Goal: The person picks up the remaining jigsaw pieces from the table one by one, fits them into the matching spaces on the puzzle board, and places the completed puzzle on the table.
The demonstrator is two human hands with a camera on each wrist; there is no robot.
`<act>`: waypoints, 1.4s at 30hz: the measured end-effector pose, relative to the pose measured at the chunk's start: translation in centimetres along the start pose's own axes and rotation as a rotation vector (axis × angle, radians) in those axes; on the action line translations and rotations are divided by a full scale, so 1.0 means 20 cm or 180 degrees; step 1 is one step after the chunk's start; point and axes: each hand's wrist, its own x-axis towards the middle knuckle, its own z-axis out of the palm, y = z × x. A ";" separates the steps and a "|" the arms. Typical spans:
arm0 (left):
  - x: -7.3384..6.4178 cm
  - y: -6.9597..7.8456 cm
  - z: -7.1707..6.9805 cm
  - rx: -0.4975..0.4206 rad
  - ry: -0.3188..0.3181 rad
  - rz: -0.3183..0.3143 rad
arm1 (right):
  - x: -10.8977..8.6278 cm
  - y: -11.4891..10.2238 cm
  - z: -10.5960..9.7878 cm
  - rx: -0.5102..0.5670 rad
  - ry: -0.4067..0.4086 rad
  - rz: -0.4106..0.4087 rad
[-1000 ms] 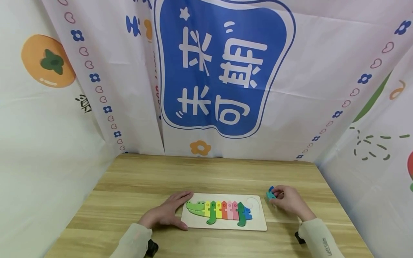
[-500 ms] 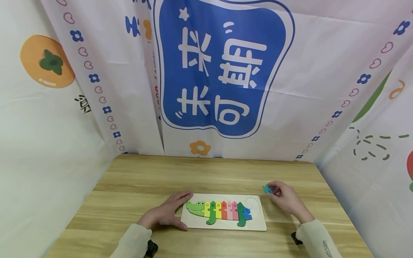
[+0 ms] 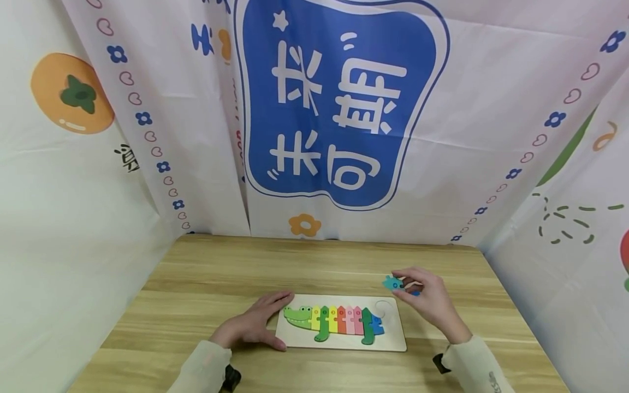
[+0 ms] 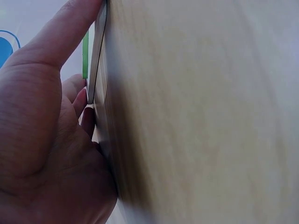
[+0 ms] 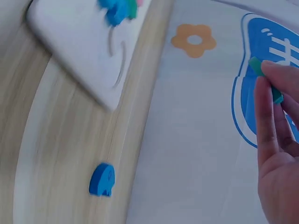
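In the head view my right hand (image 3: 432,300) pinches a teal puzzle piece (image 3: 392,283) between thumb and fingertips, raised beyond the board's far right corner. The right wrist view shows this teal piece (image 5: 277,95) edge-on. Below that hand a blue puzzle piece (image 5: 102,179) lies on the table. The pale wooden puzzle board (image 3: 339,345) bears a colourful crocodile (image 3: 297,315) of fitted pieces, with a bare curled outline at its right end. My left hand (image 3: 253,323) rests at the board's left end, thumb at the near corner and fingers at the far corner.
The wood-grain table (image 3: 295,262) ends at a printed white curtain (image 3: 467,109) behind it. More printed cloth (image 3: 88,218) hangs at the left, and cloth (image 3: 565,273) also hangs at the right.
My right hand has lifted the teal piece and moved left toward the board, turning its face into view. The blue piece stays behind on the table. My left hand has not moved.
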 end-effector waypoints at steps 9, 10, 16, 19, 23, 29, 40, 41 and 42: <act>0.00 0.00 0.00 0.0025 -0.0003 0.0012 | 0.00 0.00 0.00 0.0547 0.0128 0.0067; 0.00 0.00 0.00 0.0022 -0.0004 0.0014 | 0.00 0.00 0.00 0.0593 0.0127 0.0106; 0.01 0.01 -0.01 0.0017 -0.0011 0.0029 | 0.00 -0.01 -0.01 0.0873 -0.0068 0.0363; 0.01 0.01 -0.01 0.0021 -0.0007 0.0017 | 0.01 -0.01 -0.01 0.1172 -0.0243 0.0447; 0.01 0.01 -0.01 0.0019 -0.0003 0.0002 | 0.02 0.00 -0.01 0.1376 -0.0313 0.0431; 0.01 0.00 0.00 0.0016 -0.0013 0.0043 | 0.02 0.01 0.00 0.1331 -0.0175 0.0411; 0.00 0.01 0.00 0.0010 -0.0003 0.0029 | 0.01 0.02 -0.02 0.0939 -0.0043 0.0710; 0.00 0.01 0.00 0.0005 0.0001 0.0035 | 0.01 0.02 -0.02 0.0944 -0.0058 0.0701; 0.00 0.01 0.00 -0.0002 0.0008 0.0047 | 0.00 0.02 -0.02 0.0979 -0.0078 0.0684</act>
